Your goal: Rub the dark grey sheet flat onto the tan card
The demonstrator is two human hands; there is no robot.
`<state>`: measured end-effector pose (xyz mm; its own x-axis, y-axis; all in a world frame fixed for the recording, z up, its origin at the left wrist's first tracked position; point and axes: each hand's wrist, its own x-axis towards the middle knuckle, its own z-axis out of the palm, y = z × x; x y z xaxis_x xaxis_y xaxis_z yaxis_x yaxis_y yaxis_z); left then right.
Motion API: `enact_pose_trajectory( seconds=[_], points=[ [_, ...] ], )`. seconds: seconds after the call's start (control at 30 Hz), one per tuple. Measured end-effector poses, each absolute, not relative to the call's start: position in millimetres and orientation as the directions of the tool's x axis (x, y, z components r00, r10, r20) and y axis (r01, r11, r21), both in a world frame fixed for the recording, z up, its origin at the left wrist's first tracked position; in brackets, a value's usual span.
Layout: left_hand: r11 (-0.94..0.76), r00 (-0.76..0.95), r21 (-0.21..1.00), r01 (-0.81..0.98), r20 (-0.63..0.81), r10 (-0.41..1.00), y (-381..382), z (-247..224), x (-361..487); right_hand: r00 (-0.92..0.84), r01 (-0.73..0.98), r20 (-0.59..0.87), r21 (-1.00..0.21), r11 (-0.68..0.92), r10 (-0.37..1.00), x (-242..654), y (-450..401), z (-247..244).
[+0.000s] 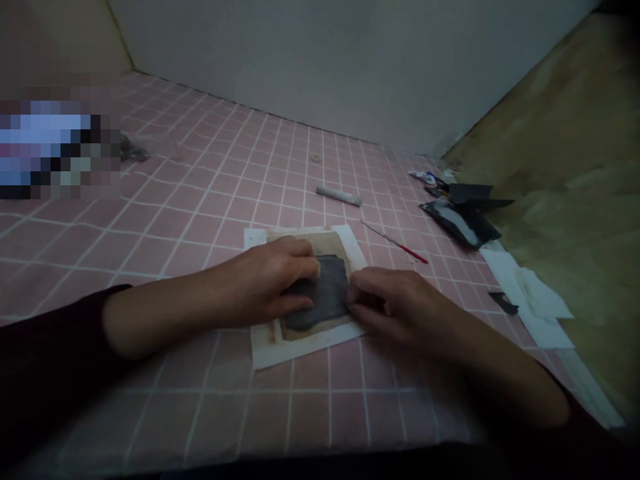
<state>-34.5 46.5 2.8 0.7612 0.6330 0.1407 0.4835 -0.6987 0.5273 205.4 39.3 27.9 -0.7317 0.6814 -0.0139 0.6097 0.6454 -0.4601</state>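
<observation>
A dark grey sheet with uneven edges (325, 293) lies on a brownish, stained layer (305, 330) over white paper (265, 357). My left hand (285, 277) rests on the left side of the grey sheet, fingers bent and thumb apart from them. At the sheet's right edge, the thumb and fingers of my right hand (395, 300) are pinched together. What lies under my left palm is hidden.
A pink checked cloth (210, 380) covers the table. Beyond the paper are a grey bar-shaped piece (339, 196), a small ring (315, 159) and a thin red-handled tool (413, 253). Black packets (463, 223), white papers (540, 293) and a black scrap (503, 302) lie right.
</observation>
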Motion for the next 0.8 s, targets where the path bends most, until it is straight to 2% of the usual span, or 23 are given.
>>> enact_pose_trajectory(
  seconds=[0.17,0.2,0.37,0.53,0.6,0.73,0.8],
  points=[
    [-0.689,0.742,0.517,0.508,0.144,0.655,46.1,2.6,-35.4,-0.645,0.639,0.231,-0.361,0.680,0.729,200.1,46.8,17.5],
    [-0.687,0.741,0.517,0.510,0.142,0.657,45.9,2.7,-35.5,-0.652,0.631,0.228,-0.365,0.684,0.723,200.4,46.6,17.5],
    [-0.697,0.758,0.530,0.483,0.146,0.636,45.2,2.7,-35.0,-0.724,0.605,0.019,-0.461,0.649,0.689,203.8,37.9,25.0],
    [-0.689,0.738,0.518,0.507,0.153,0.657,45.4,2.3,-34.3,-0.686,0.604,0.208,-0.371,0.705,0.697,194.6,41.7,15.1],
    [-0.684,0.739,0.527,0.505,0.146,0.658,45.8,2.5,-34.3,-0.706,0.581,0.185,-0.398,0.709,0.683,194.9,39.6,16.0],
    [-0.689,0.757,0.538,0.485,0.136,0.639,46.0,3.9,-34.4,-0.745,0.574,0.020,-0.492,0.655,0.667,199.6,31.7,23.3],
    [-0.689,0.754,0.530,0.494,0.133,0.643,45.8,4.3,-34.5,-0.715,0.590,0.082,-0.461,0.663,0.694,198.2,33.9,21.7]
  ],
)
